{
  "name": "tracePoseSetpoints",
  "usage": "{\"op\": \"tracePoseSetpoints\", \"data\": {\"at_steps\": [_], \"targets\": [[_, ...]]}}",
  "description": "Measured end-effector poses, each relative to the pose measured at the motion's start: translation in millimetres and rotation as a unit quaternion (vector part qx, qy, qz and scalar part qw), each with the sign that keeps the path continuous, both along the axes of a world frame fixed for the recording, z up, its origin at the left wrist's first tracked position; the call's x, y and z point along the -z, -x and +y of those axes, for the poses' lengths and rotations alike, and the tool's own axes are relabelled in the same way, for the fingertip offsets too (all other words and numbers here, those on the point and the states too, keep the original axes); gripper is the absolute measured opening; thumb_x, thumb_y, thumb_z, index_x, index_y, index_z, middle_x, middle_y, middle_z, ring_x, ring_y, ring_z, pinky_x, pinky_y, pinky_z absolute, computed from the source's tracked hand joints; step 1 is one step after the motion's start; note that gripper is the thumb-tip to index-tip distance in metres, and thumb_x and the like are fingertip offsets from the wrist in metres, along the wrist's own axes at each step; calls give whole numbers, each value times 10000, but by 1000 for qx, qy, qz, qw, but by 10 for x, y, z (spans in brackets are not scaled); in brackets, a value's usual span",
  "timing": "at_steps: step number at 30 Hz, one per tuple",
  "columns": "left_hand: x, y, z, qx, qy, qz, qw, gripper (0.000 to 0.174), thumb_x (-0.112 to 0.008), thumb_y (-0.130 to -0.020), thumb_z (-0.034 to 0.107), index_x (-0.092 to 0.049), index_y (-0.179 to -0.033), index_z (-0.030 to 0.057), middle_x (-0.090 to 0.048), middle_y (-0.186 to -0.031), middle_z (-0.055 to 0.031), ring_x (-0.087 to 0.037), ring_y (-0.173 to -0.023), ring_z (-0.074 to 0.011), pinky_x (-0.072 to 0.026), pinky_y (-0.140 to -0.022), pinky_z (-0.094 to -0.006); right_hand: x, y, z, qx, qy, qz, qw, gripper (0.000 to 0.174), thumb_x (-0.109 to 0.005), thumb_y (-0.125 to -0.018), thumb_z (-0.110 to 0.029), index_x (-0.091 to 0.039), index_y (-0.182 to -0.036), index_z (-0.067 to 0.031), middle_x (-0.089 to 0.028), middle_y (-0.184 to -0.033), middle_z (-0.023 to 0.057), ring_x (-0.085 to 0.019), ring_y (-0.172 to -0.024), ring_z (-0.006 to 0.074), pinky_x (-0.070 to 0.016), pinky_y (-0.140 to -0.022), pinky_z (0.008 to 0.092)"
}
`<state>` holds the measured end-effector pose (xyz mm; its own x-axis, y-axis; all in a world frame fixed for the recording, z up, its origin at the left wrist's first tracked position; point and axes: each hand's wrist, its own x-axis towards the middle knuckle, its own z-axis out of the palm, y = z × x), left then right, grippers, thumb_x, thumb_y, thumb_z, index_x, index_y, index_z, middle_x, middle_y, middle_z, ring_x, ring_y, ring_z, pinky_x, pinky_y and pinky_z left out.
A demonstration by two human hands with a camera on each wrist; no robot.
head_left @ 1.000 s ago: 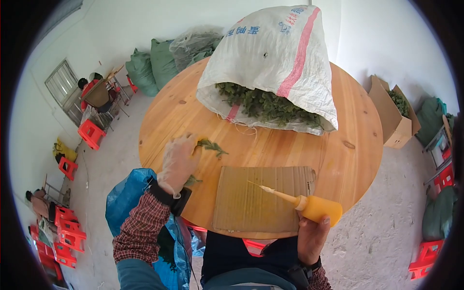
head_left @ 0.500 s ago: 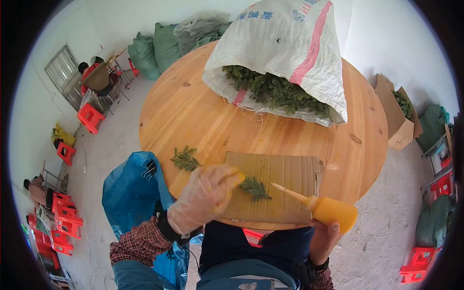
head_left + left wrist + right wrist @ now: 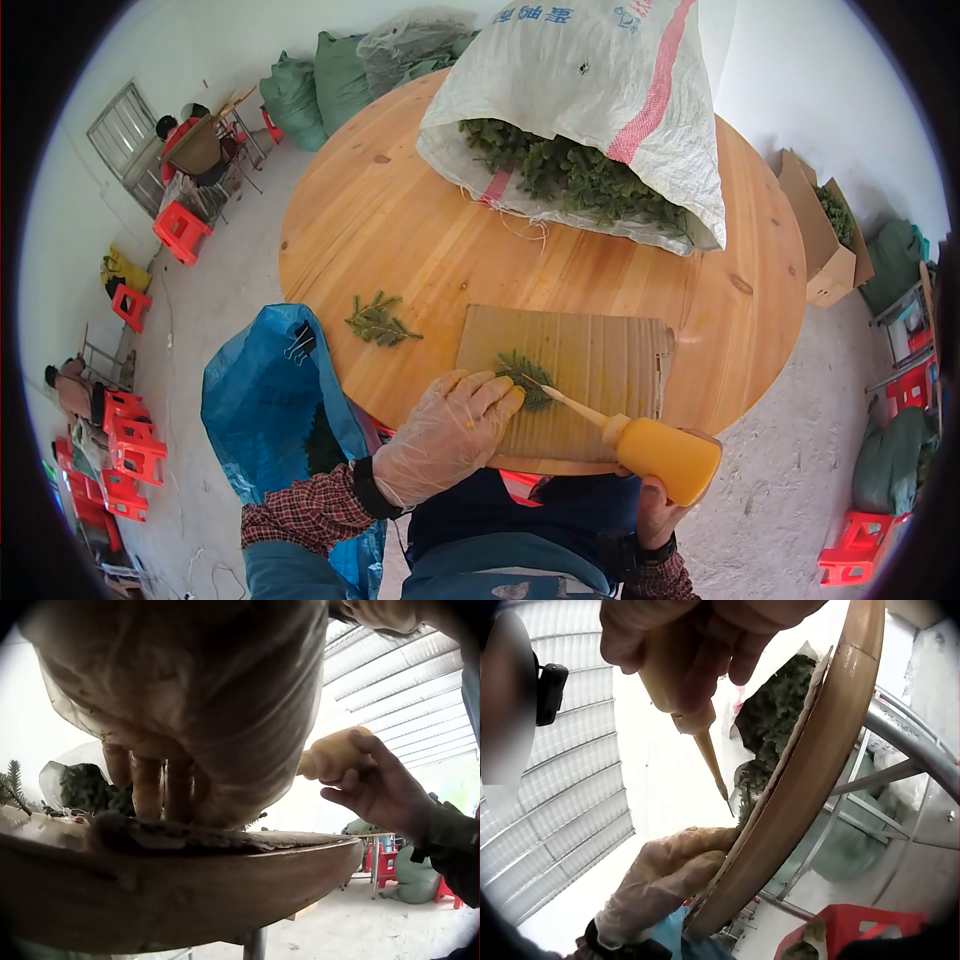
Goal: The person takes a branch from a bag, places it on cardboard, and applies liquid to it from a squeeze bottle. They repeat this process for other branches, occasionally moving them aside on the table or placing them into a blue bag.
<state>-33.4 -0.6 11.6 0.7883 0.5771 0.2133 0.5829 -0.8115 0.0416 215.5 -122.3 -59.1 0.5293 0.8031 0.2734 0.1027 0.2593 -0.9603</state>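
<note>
A green needle-leaf sprig [image 3: 524, 376] lies on a flat piece of cardboard [image 3: 600, 350] at the table's near edge. My gloved left hand [image 3: 455, 435], its fingertips stained yellow, pinches the sprig's stem end down at the board, as the right wrist view also shows. My bare right hand [image 3: 660, 515] grips a yellow squeeze bottle [image 3: 668, 460], tilted with its long nozzle pointing left and down. The thin needle tip of the nozzle overlaps the sprig in the head view and hangs close over it in the right wrist view. A second sprig [image 3: 380, 320] lies on the wood to the left.
A large white woven sack [image 3: 590, 90] full of greenery lies open on the round wooden table [image 3: 370, 220]. A blue bag [image 3: 265, 380] hangs at the table's left edge with a binder clip. Red stools [image 3: 182, 232], green sacks and a cardboard box [image 3: 822, 240] stand around.
My left hand brought a sprig from the table's left side onto the cardboard. The second sprig stayed behind on the wood. The bottle's nozzle has come to the sprig on the board.
</note>
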Motion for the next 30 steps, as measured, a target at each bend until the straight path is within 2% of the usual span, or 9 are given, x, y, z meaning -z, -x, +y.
{"op": "tracePoseSetpoints", "data": {"at_steps": [5, 10, 13, 17, 21, 24, 29, 30], "targets": [[28, 5, -4, -3, 7, -16, 1000, 422, -614, -861, 136, -609, -1259, -5, -588, -1227, -128, -550, -1186, -267, -416, -1020, -426, -50, 66, 81, 37, -14, -53, 998, 838, -847, -733, -531, -432, -1250, -20, -539, -1120, 121, -562, -1021, 232, -477, -898, 360], [64, 14, -2, -4, 9, -29, 1000, 418, -619, -862, 136, -607, -1255, -5, -582, -1222, -127, -544, -1189, -272, -410, -1025, -426, -20, 74, 71, 4, 28, 2, 1000, 815, -870, -718, -476, -443, -1245, -25, -538, -1131, 114, -565, -1033, 233, -475, -912, 360], [111, 27, -3, -19, 15, -37, 999, 425, -625, -865, 148, -606, -1284, 78, -586, -1248, -92, -546, -1189, -253, -391, -1034, -433, -60, 96, 65, 11, 32, 14, 999, 806, -878, -712, -453, -447, -1244, -29, -539, -1133, 114, -567, -1036, 234, -475, -917, 362], [117, 21, -10, -26, 20, -46, 998, 424, -632, -858, 143, -614, -1278, 88, -586, -1249, -90, -547, -1189, -259, -393, -1033, -436, -113, 85, 31, 5, 4, -6, 1000, 797, -879, -725, -416, -425, -1258, -35, -539, -1144, 123, -562, -1052, 233, -477, -919, 377], [114, 17, -9, -28, 20, -51, 998, 430, -640, -848, 141, -618, -1275, 93, -587, -1250, -88, -549, -1184, -260, -391, -1036, -435, -206, 81, -28, -20, 11, 33, 999, 802, -873, -745, -393, -383, -1269, -35, -552, -1111, 137, -626, -984, 244, -530, -852, 375], [121, 19, -6, -28, 22, -49, 998, 436, -642, -842, 141, -620, -1276, 98, -588, -1250, -85, -550, -1182, -259, -389, -1037, -435, -334, 115, 19, 1, 2, -34, 999, 845, -744, -805, -620, -371, -1255, -10, -582, -998, 149, -701, -694, 253, -592, -626, 318], [115, 16, -4, -30, 19, -46, 998, 440, -647, -832, 140, -628, -1270, 107, -592, -1249, -77, -552, -1180, -251, -384, -1042, -436, -286, 52, -67, 21, 14, -38, 999, 855, -733, -799, -638, -372, -1249, -7, -598, -986, 156, -712, -698, 258, -595, -616, 315], [116, 15, -5, -29, 20, -47, 998, 440, -647, -832, 140, -628, -1270, 107, -592, -1249, -77, -552, -1180, -251, -384, -1042, -436, -259, 23, -89, 17, 5, -18, 1000, 829, -768, -793, -578, -363, -1247, -15, -591, -992, 152, -712, -709, 264, -596, -632, 328]]}}
